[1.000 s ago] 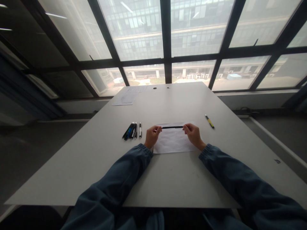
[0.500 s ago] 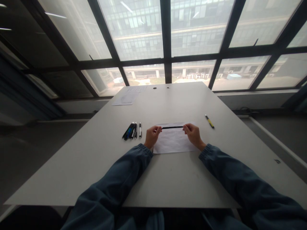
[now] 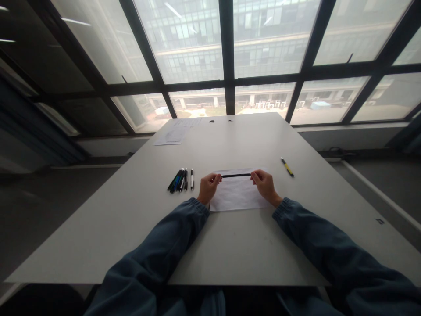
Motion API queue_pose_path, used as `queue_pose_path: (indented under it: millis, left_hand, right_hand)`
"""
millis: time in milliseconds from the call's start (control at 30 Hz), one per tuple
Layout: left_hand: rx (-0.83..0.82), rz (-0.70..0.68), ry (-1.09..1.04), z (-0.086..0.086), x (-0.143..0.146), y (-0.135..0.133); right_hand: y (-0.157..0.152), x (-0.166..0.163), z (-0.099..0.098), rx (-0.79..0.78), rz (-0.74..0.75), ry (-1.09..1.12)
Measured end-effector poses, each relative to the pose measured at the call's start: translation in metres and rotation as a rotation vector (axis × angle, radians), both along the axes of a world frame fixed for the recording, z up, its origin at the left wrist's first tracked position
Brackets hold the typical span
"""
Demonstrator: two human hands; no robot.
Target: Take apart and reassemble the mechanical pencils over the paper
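Observation:
A thin black pen is held level between my two hands, just above a white sheet of paper on the grey table. My left hand pinches the pen's left end with closed fingers. Its right end is pinched the same way by my right hand. Both forearms in blue sleeves rest toward the sheet's sides.
A row of several pens lies left of my left hand. A yellow and black pen lies to the right. Printed sheets sit at the table's far left corner. Large windows stand behind the table.

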State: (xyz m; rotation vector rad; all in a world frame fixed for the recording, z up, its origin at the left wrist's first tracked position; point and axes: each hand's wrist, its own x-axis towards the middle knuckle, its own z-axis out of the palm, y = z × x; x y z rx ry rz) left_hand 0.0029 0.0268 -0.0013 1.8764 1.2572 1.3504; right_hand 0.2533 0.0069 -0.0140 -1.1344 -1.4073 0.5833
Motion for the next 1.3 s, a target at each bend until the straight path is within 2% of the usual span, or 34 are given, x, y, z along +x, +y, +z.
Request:
queue_pose_path:
  millis: [1300]
  left_hand:
    - [-0.041,-0.022,-0.047,-0.0024,-0.0011,0.0005]
  right_hand:
    - [0.0004,-0.0001,-0.0017,-0.006,0.026,0.010]
